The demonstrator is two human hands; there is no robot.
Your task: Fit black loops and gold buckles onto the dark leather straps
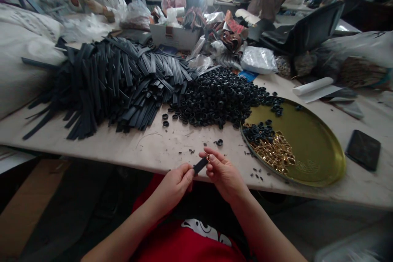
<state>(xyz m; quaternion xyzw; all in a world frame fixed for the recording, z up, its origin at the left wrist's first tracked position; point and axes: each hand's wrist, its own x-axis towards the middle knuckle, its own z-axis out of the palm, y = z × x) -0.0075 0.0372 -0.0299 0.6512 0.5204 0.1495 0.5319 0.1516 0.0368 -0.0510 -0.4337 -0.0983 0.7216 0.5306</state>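
While the left hand point(178, 179) has its fingers clamped on one end of a short black strap point(201, 166), the right hand point(225, 172) pinches a small gold fitting point(208, 157) at the other end. The strap sits between both hands at the bench point(147, 151)'s near edge, probably so that both ends stay steady. Just beyond lie scattered black loops and a heap of black loops point(211, 98), with a pile of black strips point(116, 82) to its left. Gold pieces point(274, 151) lie on the near left of a round tray point(319, 147), presumably for easy right-hand reach. Its faint embossed mark is unreadable; a dark phone-like slab point(363, 150) beyond shows no legible brand.
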